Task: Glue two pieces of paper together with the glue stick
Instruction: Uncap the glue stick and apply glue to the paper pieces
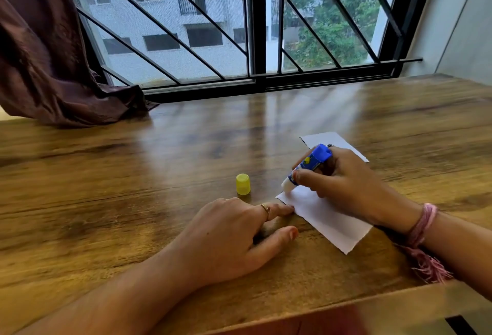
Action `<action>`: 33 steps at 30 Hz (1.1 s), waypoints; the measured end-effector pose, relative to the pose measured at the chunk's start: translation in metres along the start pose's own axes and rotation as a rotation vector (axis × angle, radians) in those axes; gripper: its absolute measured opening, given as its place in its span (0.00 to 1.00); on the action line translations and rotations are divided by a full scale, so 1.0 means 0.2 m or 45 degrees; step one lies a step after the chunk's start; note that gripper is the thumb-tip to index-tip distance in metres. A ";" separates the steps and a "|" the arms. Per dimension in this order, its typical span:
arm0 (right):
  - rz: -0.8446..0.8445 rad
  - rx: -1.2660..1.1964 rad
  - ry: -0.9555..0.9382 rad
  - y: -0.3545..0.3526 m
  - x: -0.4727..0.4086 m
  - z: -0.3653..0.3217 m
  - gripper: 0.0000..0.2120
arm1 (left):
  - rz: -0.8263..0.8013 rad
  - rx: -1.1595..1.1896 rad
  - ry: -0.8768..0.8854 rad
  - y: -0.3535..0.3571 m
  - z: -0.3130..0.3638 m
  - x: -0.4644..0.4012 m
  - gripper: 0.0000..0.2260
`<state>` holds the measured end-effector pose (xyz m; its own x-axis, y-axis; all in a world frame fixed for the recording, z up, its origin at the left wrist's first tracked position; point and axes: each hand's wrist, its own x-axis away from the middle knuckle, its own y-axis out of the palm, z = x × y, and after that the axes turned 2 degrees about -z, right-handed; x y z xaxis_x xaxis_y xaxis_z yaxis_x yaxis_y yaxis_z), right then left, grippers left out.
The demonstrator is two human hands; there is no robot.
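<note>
A white piece of paper (327,217) lies on the wooden table (133,188) in front of me. My right hand (343,188) grips a blue glue stick (308,165), uncapped, its white tip touching the paper's far left corner. My left hand (234,230) rests flat on the table, one straight fingertip pressing on the paper's left edge. A second white piece of paper (327,140) lies just behind my right hand, partly hidden by it. The yellow cap (242,184) stands on the table to the left of the paper.
A dark purple curtain (48,55) hangs at the far left and drapes onto the table. A barred window (239,23) runs along the table's far edge. The table's front edge (346,305) is close to my arms.
</note>
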<state>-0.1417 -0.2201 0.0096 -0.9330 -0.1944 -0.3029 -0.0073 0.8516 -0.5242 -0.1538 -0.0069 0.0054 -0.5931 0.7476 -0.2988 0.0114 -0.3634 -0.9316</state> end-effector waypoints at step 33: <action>0.120 0.015 0.044 -0.04 0.00 0.03 0.05 | -0.008 0.033 -0.016 0.01 0.01 0.00 0.23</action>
<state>-0.1397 -0.2300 0.0099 -0.9412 -0.0967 -0.3238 0.0852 0.8593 -0.5043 -0.1553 -0.0072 0.0043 -0.6032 0.7429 -0.2903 -0.0129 -0.3730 -0.9277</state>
